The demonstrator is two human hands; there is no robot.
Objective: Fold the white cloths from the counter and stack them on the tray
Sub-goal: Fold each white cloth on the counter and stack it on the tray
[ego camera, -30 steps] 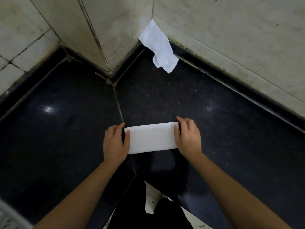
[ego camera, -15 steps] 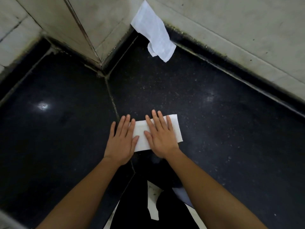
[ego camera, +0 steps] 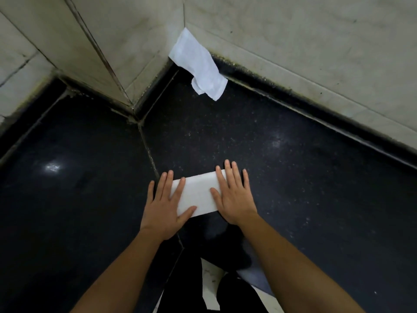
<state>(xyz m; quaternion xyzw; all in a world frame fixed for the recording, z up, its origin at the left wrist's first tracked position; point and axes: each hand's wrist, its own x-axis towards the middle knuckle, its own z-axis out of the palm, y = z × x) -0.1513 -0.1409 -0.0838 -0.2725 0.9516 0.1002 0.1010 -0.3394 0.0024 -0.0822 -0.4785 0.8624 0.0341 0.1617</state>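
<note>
Folded white cloth (ego camera: pixel 198 195): lies flat as a narrow rectangle on the black counter (ego camera: pixel 293 177), near the front edge, just right of the counter seam (ego camera: pixel 146 145). Left hand (ego camera: pixel 164 206): flat, fingers spread, pressing the cloth's left end. Right hand (ego camera: pixel 234 195): flat, fingers extended, pressing its right end. Neither hand grips anything. Second white cloth (ego camera: pixel 199 64): unfolded, crumpled, lying in the far corner, its upper part leaning against the pale tiled wall (ego camera: pixel 293 41), well apart from the hands.
</note>
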